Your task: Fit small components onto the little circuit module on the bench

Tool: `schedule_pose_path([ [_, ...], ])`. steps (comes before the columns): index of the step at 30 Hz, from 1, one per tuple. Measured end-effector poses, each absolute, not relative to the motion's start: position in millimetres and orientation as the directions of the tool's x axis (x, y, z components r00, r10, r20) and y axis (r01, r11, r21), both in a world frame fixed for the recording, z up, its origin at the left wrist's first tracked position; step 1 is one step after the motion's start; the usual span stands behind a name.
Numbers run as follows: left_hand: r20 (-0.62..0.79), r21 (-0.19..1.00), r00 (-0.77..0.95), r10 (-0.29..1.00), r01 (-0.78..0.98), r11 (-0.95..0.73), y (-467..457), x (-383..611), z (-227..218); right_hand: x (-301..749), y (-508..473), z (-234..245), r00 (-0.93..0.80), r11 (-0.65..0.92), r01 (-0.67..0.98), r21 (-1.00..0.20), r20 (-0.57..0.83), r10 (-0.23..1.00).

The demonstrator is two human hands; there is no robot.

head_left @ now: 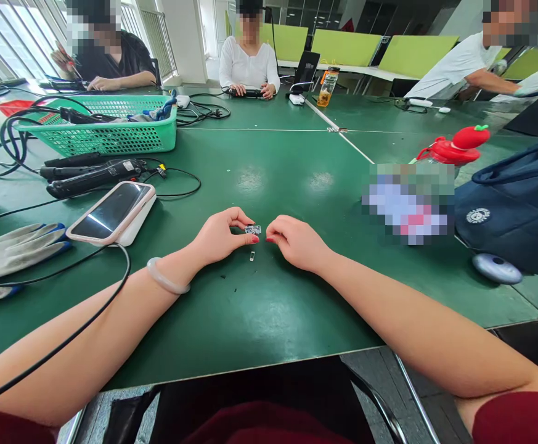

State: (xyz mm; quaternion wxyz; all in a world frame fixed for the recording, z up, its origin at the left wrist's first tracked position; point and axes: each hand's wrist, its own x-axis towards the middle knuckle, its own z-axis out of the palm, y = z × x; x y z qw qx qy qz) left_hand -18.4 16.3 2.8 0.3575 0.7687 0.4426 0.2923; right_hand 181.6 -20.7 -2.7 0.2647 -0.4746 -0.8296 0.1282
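My left hand [222, 233] pinches a small silvery rectangular piece [252, 229] between thumb and fingertips, just above the green table. It looks like a little metal or clear part with dark markings; its exact kind is too small to tell. Close to its right side, my right hand [295, 242] is closed, thumb against the curled fingers. Whether anything tiny is in that pinch is hidden. A tiny white-edged rectangular piece [252, 256] lies on the table below the held part. Dark specks [223, 277] are scattered to its lower left.
To the left are a phone [114, 213], work gloves [19, 246], black handheld tools [95, 176] and a green basket [111, 139] with cables. A black cable crosses my left forearm. A blue bag [513, 203] and red-lidded bottle [453, 148] stand right. Several people sit beyond.
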Motion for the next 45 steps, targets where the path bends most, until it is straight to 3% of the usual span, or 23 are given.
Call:
schedule_pose_path([
  [3, 0.137, 0.765, 0.458, 0.878, 0.514, -0.387, 13, -18, 3, 180, -25, 3, -0.318, 0.563, 0.652, -0.507, 0.491, 0.811],
  [5, 0.164, 0.716, 0.479, 0.862, 0.544, -0.438, 11, -17, 4, 179, -28, 5, -0.313, 0.594, 0.624, -0.508, 0.534, 0.785],
  [13, 0.325, 0.523, 0.564, 0.759, 0.562, -0.641, 7, -16, 4, 174, -30, 0, -0.365, 0.621, 0.598, -0.508, 0.517, 0.774],
  [21, 0.365, 0.481, 0.591, 0.720, 0.542, -0.689, 5, -15, 5, 173, -29, -1, -0.390, 0.617, 0.622, -0.482, 0.493, 0.778],
  [31, 0.320, 0.573, 0.570, 0.757, 0.520, -0.634, 5, -15, 5, 174, -30, 0, -0.358, 0.630, 0.566, -0.532, 0.529, 0.769],
  [45, 0.342, 0.524, 0.605, 0.719, 0.513, -0.680, 6, -17, 4, 173, -25, -3, -0.267, 0.320, 0.472, -0.821, 0.213, 0.940],
])
